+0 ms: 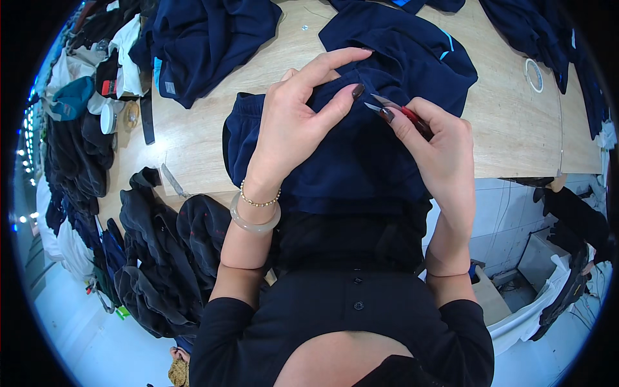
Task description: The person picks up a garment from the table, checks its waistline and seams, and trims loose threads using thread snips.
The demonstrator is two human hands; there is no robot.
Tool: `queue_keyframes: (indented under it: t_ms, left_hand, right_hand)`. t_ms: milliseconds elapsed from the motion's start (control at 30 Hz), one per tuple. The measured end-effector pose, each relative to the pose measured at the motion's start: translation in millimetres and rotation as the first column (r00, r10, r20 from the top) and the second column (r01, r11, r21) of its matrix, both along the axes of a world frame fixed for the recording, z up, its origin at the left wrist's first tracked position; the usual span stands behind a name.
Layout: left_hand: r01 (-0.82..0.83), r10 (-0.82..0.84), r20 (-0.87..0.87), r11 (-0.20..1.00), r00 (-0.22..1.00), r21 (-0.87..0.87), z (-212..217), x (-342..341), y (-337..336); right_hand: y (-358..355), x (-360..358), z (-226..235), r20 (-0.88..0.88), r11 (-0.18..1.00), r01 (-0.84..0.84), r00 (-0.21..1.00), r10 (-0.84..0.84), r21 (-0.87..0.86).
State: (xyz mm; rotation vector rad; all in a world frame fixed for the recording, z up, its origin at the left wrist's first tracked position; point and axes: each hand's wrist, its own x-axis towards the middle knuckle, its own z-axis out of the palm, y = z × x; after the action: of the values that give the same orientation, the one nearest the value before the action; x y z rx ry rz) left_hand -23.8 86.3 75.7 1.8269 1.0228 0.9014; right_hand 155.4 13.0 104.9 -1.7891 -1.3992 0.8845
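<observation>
The right hand (446,145) is closed around small snips with red handles (419,122), and the blades are a bit apart. The left hand (287,122) has its thumb and pointing finger spread over the cloth; I cannot tell if its other fingers hold any. The dark blue garment (348,171) lies under both hands, at the near edge of the table. To snip well, I think it is best to keep the cloth flat, cut with just the tips, and mind the left thumb close by. The table (506,129) is pale wood, with a white ring (534,75) on the right. More blue clothes (216,48) lie at the far side. Dark clothes (151,242) heap up on the left, above a pale floor (97,335).
</observation>
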Motion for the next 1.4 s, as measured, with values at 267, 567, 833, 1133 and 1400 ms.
queue_keyframes:
  t_ms: [267, 567, 833, 1133, 1400]
  left_hand:
    - [-0.006, 0.003, 0.03, 0.997, 1.0, 0.083, -1.4, -0.6, -0.8]
    - [0.012, -0.016, 0.042, 0.994, 0.999, 0.11, -1.3, -1.7, -1.3]
    - [0.035, -0.033, 0.088, 0.999, 0.996, -0.029, -1.9, -2.7, -0.3]
    - [0.073, 0.012, -0.237, 0.934, 0.971, 0.349, -20.0, -2.2, 6.2]
    - [-0.377, 0.391, -0.042, 0.907, 0.919, 0.189, -76.7, 23.4, -53.1]
  right_hand:
    - [-1.1, 1.2, 3.4, 0.031, 1.0, -0.015, 0.999, 0.016, -0.015]
    - [0.4, -3.0, 4.6, -0.048, 1.0, -0.024, 0.999, 0.023, -0.005]
    - [10.7, 25.2, -32.7, -0.814, 0.891, 0.038, 0.425, 0.395, 0.452]
    - [27.3, -5.2, -71.1, -0.224, 0.995, 0.005, 0.974, 0.016, 0.097]
    - [26.0, -5.3, -123.0, 0.098, 0.943, 0.091, 0.987, -0.129, 0.32]
